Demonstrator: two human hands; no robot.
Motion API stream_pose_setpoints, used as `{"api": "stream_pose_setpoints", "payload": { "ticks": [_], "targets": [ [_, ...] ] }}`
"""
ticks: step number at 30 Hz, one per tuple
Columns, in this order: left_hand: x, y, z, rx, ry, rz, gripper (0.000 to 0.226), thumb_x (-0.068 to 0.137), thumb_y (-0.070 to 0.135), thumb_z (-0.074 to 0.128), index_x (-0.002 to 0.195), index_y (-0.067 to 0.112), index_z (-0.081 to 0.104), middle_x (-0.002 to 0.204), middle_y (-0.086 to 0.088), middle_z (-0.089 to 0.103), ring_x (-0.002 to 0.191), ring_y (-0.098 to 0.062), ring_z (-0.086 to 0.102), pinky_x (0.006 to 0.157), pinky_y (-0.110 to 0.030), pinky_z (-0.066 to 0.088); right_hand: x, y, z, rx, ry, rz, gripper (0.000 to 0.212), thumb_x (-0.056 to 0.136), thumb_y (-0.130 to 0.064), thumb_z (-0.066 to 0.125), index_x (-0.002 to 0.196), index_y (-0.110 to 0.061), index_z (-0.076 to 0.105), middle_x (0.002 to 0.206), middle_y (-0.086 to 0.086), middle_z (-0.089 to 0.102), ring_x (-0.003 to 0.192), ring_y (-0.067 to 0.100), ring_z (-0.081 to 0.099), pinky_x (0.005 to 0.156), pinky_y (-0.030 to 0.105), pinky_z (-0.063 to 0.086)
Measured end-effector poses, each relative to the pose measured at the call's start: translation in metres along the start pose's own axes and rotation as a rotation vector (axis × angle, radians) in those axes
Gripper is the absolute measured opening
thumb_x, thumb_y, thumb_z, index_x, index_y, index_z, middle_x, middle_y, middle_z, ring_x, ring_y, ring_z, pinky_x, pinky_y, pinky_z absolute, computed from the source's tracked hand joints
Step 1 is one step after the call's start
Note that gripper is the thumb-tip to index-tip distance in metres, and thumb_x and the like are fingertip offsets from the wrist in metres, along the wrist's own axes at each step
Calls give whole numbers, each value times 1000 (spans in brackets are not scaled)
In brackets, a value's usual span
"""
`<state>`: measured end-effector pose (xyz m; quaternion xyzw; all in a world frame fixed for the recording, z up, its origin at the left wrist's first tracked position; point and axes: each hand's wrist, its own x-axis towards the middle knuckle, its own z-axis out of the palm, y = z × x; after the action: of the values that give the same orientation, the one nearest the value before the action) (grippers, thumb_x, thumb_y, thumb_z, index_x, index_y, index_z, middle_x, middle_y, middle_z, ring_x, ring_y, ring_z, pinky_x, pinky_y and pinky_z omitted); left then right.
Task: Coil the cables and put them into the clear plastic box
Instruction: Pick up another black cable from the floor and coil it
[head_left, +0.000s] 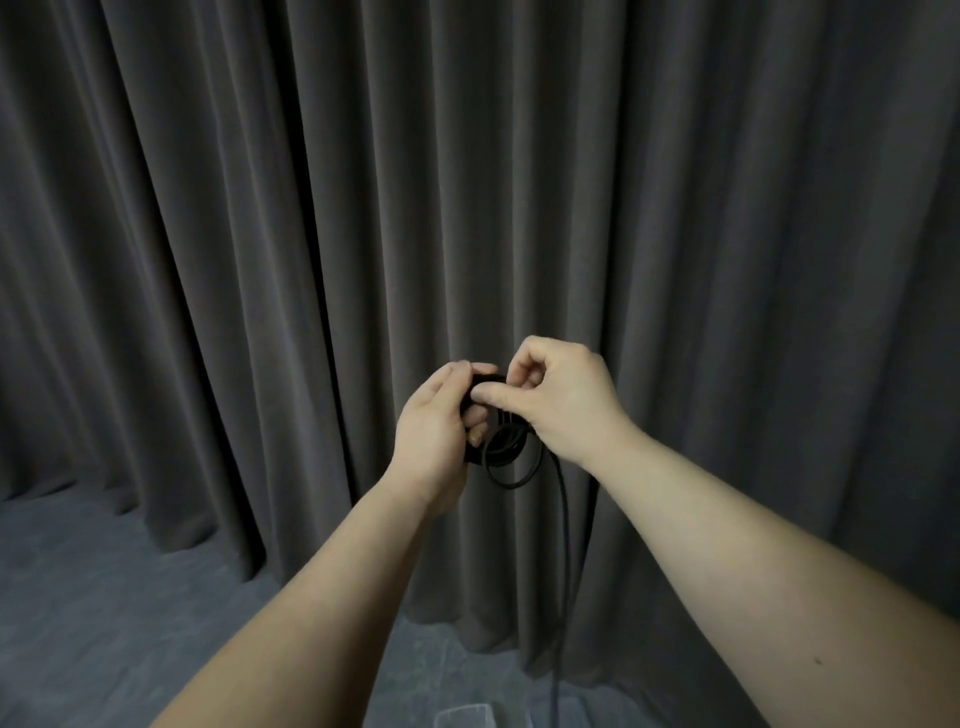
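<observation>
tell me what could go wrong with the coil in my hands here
1. The loops of the black cable hang only from the pinch of both hands, left and right, so a slack finger may let them spring apart.
2. The uncoiled tail trails down out of view and could snag or twist.

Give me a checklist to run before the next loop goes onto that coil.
1. Left hand grips the coil: ok.
2. Right hand pinches the cable at the coil's top: ok.
3. Loops lie together, none slipping off: ok, though one loop hangs lower.
4. Free tail hangs straight down, no visible knot: ok.
5. Tail's far end free of snags: cannot tell, it runs out of view at the bottom edge.
6. Box open and ready below: cannot tell, only a clear corner shows.
</observation>
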<state>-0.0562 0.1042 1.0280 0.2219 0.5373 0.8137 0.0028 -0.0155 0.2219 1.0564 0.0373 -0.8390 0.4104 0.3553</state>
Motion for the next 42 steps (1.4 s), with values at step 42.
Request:
{"api": "stream_pose_setpoints", "payload": {
  "ticks": [42],
  "targets": [
    [7,-10,3,-55,-110,70,24,87,5,58,109,15,56,59,-1,53,58,-10,50,67,-25,47,-2,30,3,-414,313,-533,18,84,-26,58,84,-15,72,71,0,63,58,21,62,50,28,50]
  ]
}}
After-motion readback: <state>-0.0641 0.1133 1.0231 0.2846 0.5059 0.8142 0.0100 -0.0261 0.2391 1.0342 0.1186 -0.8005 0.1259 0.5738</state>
